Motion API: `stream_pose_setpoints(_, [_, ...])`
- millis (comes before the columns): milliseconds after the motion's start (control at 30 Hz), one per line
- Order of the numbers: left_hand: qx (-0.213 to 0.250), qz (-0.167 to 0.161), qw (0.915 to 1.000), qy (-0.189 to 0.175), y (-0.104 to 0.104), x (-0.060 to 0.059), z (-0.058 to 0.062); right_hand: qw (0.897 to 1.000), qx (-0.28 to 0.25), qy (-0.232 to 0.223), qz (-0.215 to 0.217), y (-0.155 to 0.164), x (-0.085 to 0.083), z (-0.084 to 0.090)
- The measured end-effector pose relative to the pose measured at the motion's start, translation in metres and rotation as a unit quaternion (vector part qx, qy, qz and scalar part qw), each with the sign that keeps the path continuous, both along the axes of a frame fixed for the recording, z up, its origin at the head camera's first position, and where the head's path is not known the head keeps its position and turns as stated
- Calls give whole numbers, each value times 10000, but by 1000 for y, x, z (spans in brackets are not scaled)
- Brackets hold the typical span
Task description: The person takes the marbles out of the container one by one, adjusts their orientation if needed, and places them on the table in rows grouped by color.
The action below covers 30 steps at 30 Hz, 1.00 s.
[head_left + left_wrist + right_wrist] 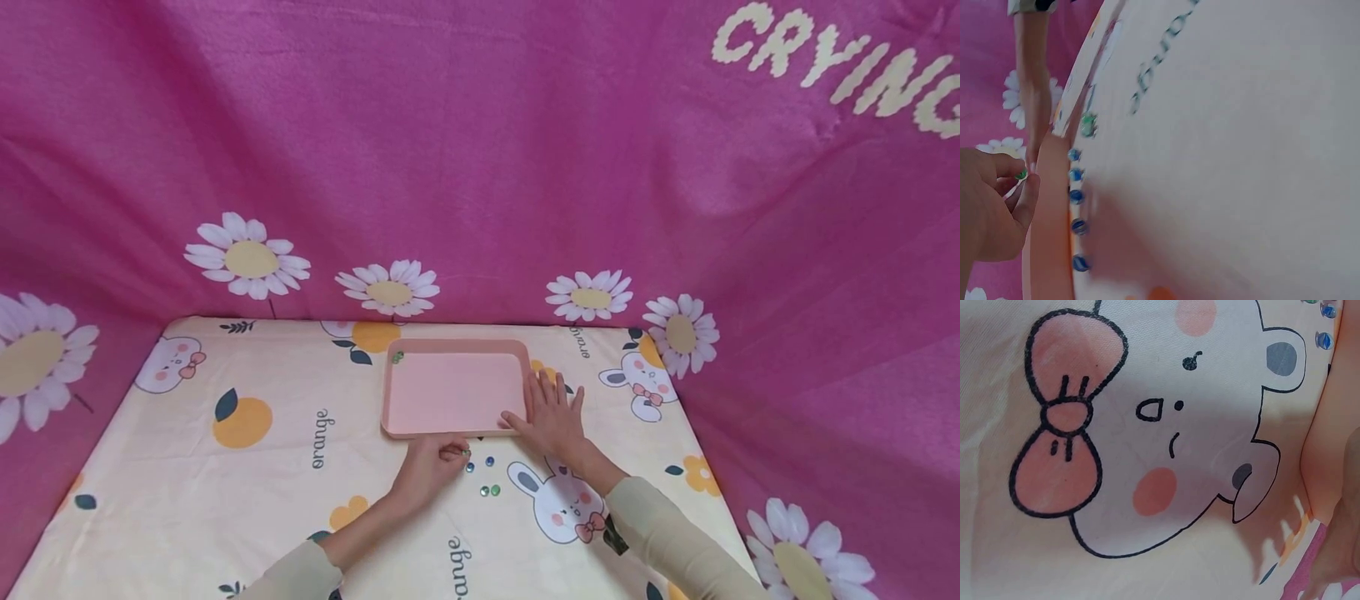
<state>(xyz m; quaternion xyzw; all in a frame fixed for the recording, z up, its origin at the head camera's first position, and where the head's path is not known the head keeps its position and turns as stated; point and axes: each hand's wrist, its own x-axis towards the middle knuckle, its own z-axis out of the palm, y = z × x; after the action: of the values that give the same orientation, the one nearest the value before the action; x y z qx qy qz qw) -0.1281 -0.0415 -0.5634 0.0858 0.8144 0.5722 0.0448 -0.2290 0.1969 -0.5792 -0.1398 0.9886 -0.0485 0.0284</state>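
Note:
My left hand pinches a green marble between thumb and fingertips, just in front of the near edge of a pink rectangular tray. My right hand lies with fingers spread at the tray's near right corner, its thumb over the rim. Loose on the cloth near the left hand are blue marbles and a green marble. Inside the tray, small green marbles sit in the far left corner. The left wrist view shows several blue marbles in a row beside the tray.
A cream tablecloth printed with oranges, rabbits and lettering covers the table. Magenta curtains with white daisies enclose its back and sides. The table's back edge lies a little beyond the tray.

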Motion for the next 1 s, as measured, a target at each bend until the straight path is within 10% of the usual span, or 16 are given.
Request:
stream_pose_setpoints(500, [-488, -134, 9985, 215, 12, 31, -29, 10000, -70, -51, 23, 0, 1, 1])
stream_pose_setpoints(1000, [-1221, -92, 9909, 566, 16, 34, -37, 9998, -170, -35, 16, 1, 0, -3])
